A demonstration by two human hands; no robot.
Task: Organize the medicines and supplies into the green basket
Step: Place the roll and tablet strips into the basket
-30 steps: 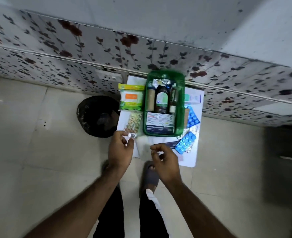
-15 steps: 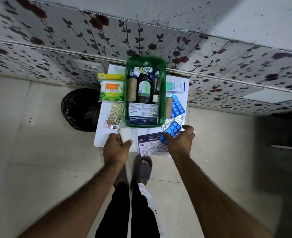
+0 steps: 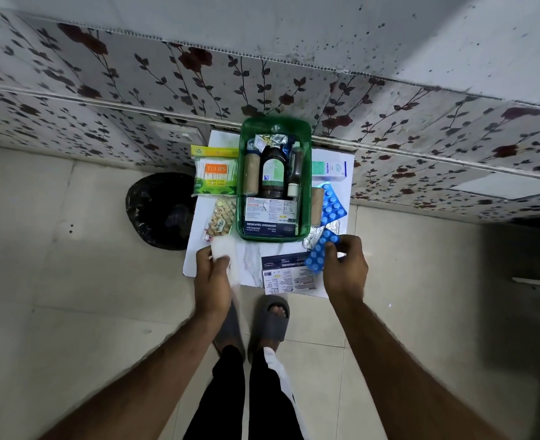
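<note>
A translucent green plastic basket holds a dark brown glass bottle with a green label, a tan bandage roll and a navy-and-white dressings box. Beside it lie a green, yellow and orange cotton-bud pack, a strip of pale yellow tablets, a bright blue blister strip and a white-and-teal carton, all on a white marble-veined board. The wall panel is pale grey with dark vines and maroon roses. The floor tiles are cream; the slippers grey.
</note>
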